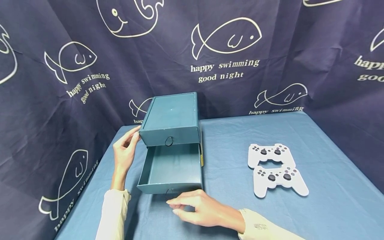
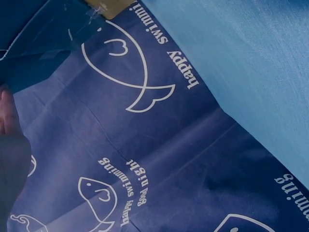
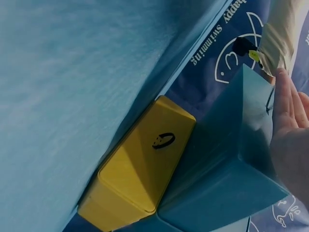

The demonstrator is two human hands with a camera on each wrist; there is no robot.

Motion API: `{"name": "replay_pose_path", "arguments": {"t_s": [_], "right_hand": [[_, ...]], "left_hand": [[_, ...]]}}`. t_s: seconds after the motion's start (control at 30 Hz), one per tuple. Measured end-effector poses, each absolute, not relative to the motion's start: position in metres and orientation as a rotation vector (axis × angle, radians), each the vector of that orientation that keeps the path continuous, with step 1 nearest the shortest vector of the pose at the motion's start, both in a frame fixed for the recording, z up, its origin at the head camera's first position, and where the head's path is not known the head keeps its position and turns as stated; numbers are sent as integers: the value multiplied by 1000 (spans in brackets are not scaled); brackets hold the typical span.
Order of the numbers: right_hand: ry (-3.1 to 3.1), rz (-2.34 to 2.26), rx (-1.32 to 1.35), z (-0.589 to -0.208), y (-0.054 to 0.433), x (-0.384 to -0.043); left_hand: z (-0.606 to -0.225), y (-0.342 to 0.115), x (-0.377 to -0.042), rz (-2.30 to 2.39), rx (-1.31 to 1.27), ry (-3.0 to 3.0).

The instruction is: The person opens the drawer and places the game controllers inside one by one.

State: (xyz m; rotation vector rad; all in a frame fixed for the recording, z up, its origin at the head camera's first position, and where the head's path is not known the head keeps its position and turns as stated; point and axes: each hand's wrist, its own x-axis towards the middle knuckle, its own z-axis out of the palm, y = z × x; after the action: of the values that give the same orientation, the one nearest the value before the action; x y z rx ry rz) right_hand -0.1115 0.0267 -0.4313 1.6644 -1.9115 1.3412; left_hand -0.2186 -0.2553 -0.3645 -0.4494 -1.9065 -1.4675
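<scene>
A teal drawer box point(image 1: 171, 113) stands on the cloth-covered table, its lower drawer point(image 1: 154, 189) pulled out and showing a bare floor inside. My left hand point(image 1: 125, 148) touches the box's left side near the upper front corner; only a bit of that hand shows at the left wrist view's edge. In front of the lower drawer is my right hand point(image 1: 198, 207), fingers extended and thumb apart, just below a small wire ring pull point(image 1: 170, 191). The right wrist view has the fingers point(image 3: 284, 104) lying along the drawer front, near the ring. Whether they touch it I cannot tell.
Two white game controllers point(image 1: 271, 180) lie at the right, one overlapping the other. A yellow box-like piece point(image 3: 145, 164) with a black ring sits along the teal box's right side. Dark blue fish-print curtains point(image 1: 225, 96) hang behind the table and to both sides.
</scene>
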Motion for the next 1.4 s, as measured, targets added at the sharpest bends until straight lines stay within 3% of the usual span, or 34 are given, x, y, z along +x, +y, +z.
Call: {"name": "replay_pose_path", "arguments": {"t_s": [0.7,1.4], "right_hand": [[-1618,1179,1746,-403,74,-111],[-1662,1265,1359,-413,136,-134]], "left_hand": [[-367,-255,-222,-1458,-448,-1898],[-368,-256,-223,-1483,-484,-1868]]}}
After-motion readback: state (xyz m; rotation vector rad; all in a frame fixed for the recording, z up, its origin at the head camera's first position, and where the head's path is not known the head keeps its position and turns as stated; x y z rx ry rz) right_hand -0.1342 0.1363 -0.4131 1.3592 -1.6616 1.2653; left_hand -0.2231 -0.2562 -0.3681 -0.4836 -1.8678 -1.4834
